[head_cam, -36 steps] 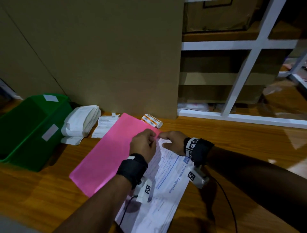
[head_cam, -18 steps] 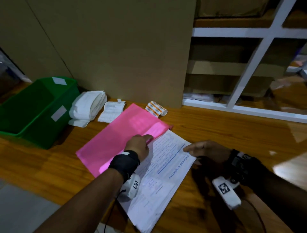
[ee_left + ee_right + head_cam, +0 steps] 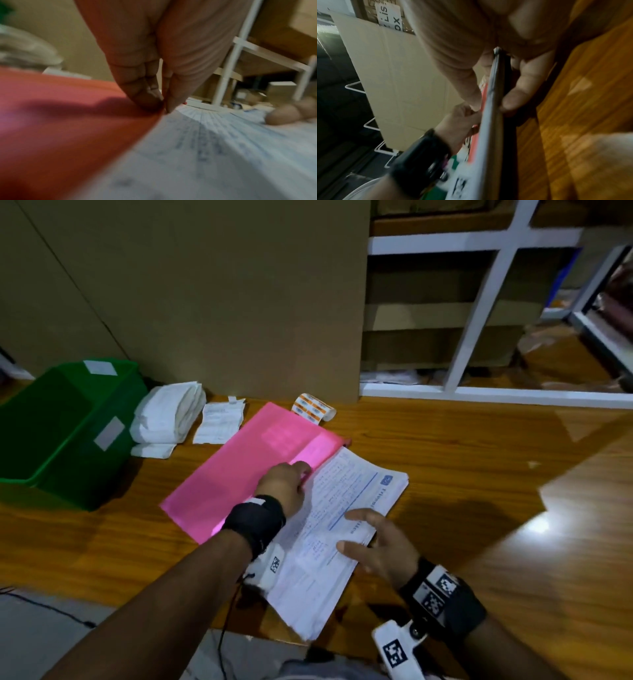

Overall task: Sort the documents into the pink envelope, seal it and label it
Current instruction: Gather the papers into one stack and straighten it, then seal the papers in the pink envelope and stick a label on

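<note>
Wooden table, pink envelope lying flat with the documents stack half tucked in.
Left hand pinches the envelope's open edge; right hand grips the stack's outer edge, thumb on top, fingers underneath.

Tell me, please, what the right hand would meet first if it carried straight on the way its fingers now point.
The right hand grips the near edge of the white stack of printed documents, fingers pointing up-left. Carrying on, it would probably meet the left hand pinching the pink envelope's open edge, though depth is unclear.
</note>
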